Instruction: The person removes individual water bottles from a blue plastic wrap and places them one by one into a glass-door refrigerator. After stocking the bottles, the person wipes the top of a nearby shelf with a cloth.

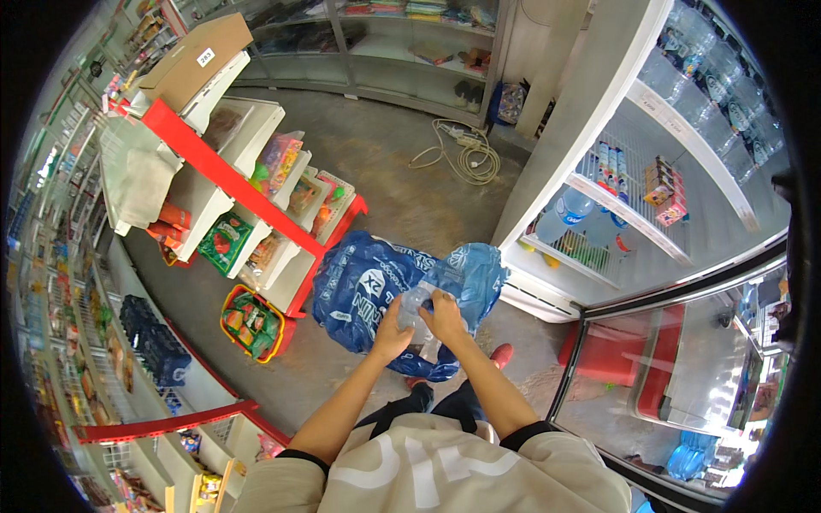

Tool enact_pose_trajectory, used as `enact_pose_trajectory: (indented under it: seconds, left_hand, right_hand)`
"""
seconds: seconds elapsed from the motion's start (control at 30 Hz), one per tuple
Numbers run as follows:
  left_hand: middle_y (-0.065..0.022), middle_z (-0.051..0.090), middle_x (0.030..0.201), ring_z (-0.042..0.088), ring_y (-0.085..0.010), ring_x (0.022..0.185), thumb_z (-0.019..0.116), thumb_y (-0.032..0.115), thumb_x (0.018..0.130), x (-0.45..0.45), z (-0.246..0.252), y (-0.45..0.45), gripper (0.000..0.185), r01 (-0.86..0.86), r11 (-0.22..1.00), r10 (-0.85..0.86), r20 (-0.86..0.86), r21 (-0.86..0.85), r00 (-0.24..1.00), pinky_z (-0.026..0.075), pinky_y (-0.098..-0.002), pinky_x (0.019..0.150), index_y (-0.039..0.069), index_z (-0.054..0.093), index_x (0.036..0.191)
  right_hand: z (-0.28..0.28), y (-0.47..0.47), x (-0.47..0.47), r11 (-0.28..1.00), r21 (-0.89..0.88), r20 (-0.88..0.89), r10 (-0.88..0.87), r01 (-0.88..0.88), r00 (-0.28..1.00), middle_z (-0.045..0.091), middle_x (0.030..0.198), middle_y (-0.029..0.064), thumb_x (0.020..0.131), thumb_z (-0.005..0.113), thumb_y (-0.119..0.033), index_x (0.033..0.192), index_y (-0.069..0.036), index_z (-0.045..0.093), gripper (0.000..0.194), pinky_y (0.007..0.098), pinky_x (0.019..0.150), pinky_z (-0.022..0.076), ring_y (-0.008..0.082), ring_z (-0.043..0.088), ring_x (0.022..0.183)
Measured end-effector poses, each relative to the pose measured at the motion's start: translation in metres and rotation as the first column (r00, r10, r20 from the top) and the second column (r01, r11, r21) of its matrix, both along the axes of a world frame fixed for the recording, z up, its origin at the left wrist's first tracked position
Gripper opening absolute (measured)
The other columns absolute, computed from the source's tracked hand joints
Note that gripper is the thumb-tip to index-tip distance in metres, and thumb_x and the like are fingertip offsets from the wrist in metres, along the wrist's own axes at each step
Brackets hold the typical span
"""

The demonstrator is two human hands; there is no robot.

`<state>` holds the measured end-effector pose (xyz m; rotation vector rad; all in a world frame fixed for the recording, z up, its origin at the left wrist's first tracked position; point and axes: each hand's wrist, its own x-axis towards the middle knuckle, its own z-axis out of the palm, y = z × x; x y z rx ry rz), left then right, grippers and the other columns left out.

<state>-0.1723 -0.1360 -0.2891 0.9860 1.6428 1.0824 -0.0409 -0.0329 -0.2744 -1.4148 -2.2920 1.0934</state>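
Note:
Both hands are at a clear plastic item (pixel 415 300), probably a bottle, above a large blue printed plastic pack (pixel 359 288). My left hand (pixel 390 336) grips its left side. My right hand (pixel 442 315) holds its right side, fingers bent over the top. Lighter blue crumpled plastic film (pixel 473 272) from the pack bulges to the right of my hands. What is inside the pack is mostly hidden. The pack rests on the floor in front of my feet.
On the right, a drinks fridge (pixel 545 179) stands with its glass door (pixel 616 385) swung out. A red-edged shelf unit (pixel 237 186) and a red-yellow basket (pixel 256 324) of packets are at left. A coiled cable (pixel 471 157) lies on the floor ahead.

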Motion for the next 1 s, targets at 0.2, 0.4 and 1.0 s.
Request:
enact_pose_trajectory:
  seconds: [0.2, 0.4, 1.0]
  left_hand:
    - [-0.0221, 0.036, 0.150, 0.034, -0.0322, 0.140, 0.081, 0.020, 0.075, 0.018, 0.034, 0.005, 0.095, 0.182, 0.979, -0.149, -0.288, 0.092, 0.946, 0.027, -0.0395, 0.116, -0.002, 0.026, 0.149]
    - [-0.0159, 0.057, 0.127, 0.055, -0.0274, 0.119, 0.086, 0.024, 0.072, 0.056, 0.115, 0.018, 0.082, 0.248, 0.911, -0.184, -0.212, 0.330, 0.960, 0.042, -0.0386, 0.101, 0.000, 0.041, 0.137]
    - [-0.0094, 0.061, 0.120, 0.065, -0.0164, 0.102, 0.027, 0.055, 0.103, 0.203, 0.281, 0.138, 0.063, 0.253, 0.792, -0.525, 0.408, 0.556, 0.747, 0.054, -0.0306, 0.087, 0.003, 0.046, 0.134]
  right_hand:
    - [0.108, 0.015, 0.018, 0.983, 0.185, -0.042, 0.015, -0.007, 0.999, 0.065, 0.090, 0.0318, 0.075, 0.076, -0.030, 0.090, 0.007, 0.061, 0.043, 0.0494, 0.075, 0.0535, 0.0465, 0.066, 0.086]
    - [0.252, 0.014, 0.082, 0.956, 0.225, -0.220, -0.140, 0.190, 0.965, 0.061, 0.057, 0.0139, 0.074, 0.080, -0.031, 0.080, 0.006, 0.066, 0.040, 0.0340, 0.051, 0.0477, 0.0218, 0.061, 0.052]
    - [0.280, -0.011, 0.202, 0.768, 0.396, -0.545, -0.244, 0.503, 0.802, 0.059, 0.121, 0.0160, 0.077, 0.082, -0.023, 0.144, 0.001, 0.037, 0.084, 0.0372, 0.100, 0.0448, 0.0254, 0.058, 0.115]
